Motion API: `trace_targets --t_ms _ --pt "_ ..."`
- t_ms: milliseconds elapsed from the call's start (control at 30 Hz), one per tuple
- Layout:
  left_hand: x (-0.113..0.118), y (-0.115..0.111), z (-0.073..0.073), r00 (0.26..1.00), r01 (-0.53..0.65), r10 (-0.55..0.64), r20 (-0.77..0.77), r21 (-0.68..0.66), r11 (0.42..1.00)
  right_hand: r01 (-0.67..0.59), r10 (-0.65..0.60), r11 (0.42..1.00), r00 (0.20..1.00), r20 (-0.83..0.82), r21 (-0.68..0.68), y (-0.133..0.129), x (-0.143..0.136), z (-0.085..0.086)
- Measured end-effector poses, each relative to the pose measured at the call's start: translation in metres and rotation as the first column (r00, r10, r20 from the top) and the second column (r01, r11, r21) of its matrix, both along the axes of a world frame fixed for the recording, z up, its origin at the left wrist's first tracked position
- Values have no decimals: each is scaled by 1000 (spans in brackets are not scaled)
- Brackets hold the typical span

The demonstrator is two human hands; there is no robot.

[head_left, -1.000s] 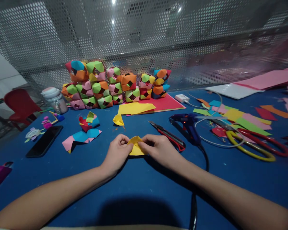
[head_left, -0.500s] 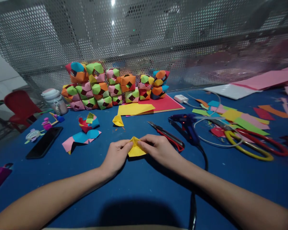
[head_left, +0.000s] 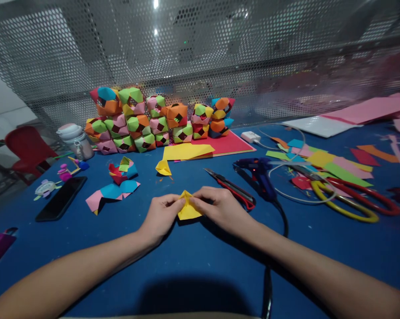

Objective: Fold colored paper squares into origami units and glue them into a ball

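Note:
A small folded piece of yellow paper (head_left: 188, 212) is held between both hands above the blue table, its pointed top facing away from me. My left hand (head_left: 161, 217) pinches its left edge, thumb on the near face. From the other side, my right hand (head_left: 219, 206) pinches the right edge the same way. My fingertips hide the back of the paper. Beyond it lies another folded yellow paper piece (head_left: 163, 168). Just past my right hand rests a red craft knife (head_left: 231, 187). To the left are joined pink and blue folded papers (head_left: 115, 191).
Stacked origami blocks (head_left: 145, 117) stand at the back beside yellow sheets (head_left: 186, 151). A blue glue gun (head_left: 259, 175) with a black cord lies at right, near scissors (head_left: 349, 199), a white cable and paper scraps (head_left: 339, 166). A phone (head_left: 62, 198) lies left.
Both hands keep their pinch on the yellow paper, which looks almost the same. The whole view has shifted very slightly.

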State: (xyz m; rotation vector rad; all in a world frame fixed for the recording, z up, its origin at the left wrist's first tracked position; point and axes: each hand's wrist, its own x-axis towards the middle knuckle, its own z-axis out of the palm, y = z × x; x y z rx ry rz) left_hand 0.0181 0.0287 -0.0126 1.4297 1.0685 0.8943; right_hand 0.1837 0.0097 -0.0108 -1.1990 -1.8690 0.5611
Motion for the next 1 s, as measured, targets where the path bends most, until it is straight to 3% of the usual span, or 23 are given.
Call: trace_targets --t_ms 167,367,533,800,1000 --pt "1 0 1 1000 7 -6 14 -14 1000 7 -6 1000 997 -71 2 0 -3 -3" --pt "0 -3 2 990 90 -79 -119 89 992 -30 34 999 989 -147 27 0 -5 -2" --pt "0 -4 3 982 114 -95 -163 111 987 -50 44 998 978 -206 -27 -3 -6 4" --pt "0 1 -3 1000 -12 12 11 -7 1000 -7 -22 992 973 -229 -126 2 0 3" --pt "0 0 -2 987 95 -92 132 -13 995 41 -55 997 977 -207 -69 2 -1 -1"
